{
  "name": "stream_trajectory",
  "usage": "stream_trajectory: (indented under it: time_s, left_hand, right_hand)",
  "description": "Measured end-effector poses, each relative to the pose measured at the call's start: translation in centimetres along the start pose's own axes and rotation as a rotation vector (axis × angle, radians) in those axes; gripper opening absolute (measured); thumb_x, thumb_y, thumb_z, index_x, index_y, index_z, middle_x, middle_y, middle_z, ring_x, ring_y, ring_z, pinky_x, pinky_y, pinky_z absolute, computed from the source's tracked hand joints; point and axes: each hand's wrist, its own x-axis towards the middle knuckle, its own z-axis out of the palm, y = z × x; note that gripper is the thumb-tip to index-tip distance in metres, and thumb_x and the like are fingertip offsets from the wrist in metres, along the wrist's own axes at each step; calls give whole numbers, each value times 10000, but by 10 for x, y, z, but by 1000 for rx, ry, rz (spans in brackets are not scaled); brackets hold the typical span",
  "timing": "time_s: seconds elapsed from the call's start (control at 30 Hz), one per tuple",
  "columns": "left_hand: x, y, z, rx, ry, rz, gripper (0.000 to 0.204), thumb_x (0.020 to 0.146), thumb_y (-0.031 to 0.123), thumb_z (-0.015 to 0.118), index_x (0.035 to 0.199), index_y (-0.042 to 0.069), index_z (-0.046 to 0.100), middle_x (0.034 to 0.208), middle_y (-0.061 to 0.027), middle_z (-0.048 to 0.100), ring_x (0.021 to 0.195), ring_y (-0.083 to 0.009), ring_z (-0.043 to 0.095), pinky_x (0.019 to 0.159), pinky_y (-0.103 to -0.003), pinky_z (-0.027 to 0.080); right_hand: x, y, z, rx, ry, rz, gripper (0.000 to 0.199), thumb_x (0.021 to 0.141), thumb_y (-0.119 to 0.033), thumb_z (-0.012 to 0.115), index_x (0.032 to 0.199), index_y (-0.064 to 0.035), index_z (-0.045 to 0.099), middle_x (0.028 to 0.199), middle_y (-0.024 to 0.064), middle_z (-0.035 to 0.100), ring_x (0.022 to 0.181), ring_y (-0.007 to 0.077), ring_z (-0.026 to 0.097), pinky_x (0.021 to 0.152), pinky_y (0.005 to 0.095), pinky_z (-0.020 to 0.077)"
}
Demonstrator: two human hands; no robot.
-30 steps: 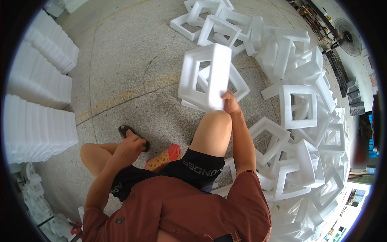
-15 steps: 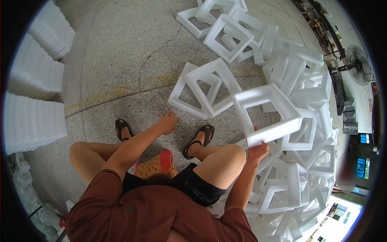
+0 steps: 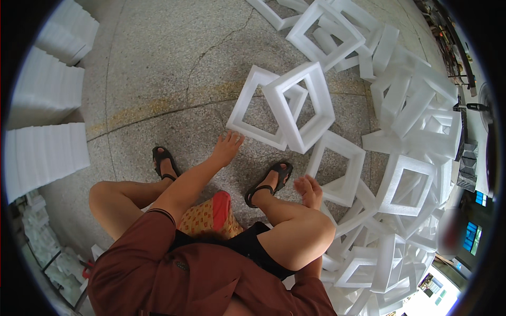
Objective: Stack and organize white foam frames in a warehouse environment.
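Observation:
My left hand (image 3: 228, 148) hovers with its fingers spread, just short of the lower edge of a square white foam frame (image 3: 243, 102) on the floor. A second white foam frame (image 3: 275, 108) overlaps that one at a tilt. My right hand (image 3: 310, 191) is above my right knee, fingers apart and holding nothing. Close to its fingertips, a third foam frame (image 3: 345, 196) rests against the edge of the pile; whether they touch it I cannot tell. Both forearms reach forward over my knees.
A large heap of white foam frames (image 3: 406, 184) spreads along the right side. More frames (image 3: 327, 34) lie at the far end. Stacks of white foam sheets (image 3: 50, 158) stand at left. Between my legs is a patterned yellow and red seat (image 3: 203, 218).
My right hand has let go of the foam frame it held and drawn back toward my knee. The overlapping frame ahead is tilted differently. The view has shifted slightly.

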Motion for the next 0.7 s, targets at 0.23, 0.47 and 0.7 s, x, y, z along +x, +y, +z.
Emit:
stream_trajectory:
  time_s: [0.23, 0.47, 0.7]
  left_hand:
    - [19, -2, -11, 3, 214, 64, 702, 840, 54, 617, 1489, 146, 367, 1392, -237, 437, 1341, -403, 397, 931, -550, 441]
    - [-17, -44, 24, -35, 113, -304, 587, 839, 72, 643, 1395, 201, 506, 1146, -180, 559, 1049, -344, 565, 739, -476, 526]
    - [-68, -90, 23, 33, 127, -407, 491, 842, 82, 635, 1311, 184, 535, 1070, -184, 559, 985, -365, 606, 654, -431, 577]
  right_hand:
    - [99, -48, 55, -1444, 236, -899, 765, 754, -18, 683, 1459, -76, 392, 1500, 175, 332, 1450, 426, 221, 1153, 626, 185]
    - [146, -35, 81, -1453, -43, -1166, 207, 774, -18, 652, 966, -93, 638, 980, 83, 540, 1136, 309, 538, 1145, 634, 254]
    - [167, -3, 141, -1554, -280, -1100, 74, 812, -76, 643, 886, -82, 646, 919, 109, 529, 910, 278, 610, 962, 518, 439]
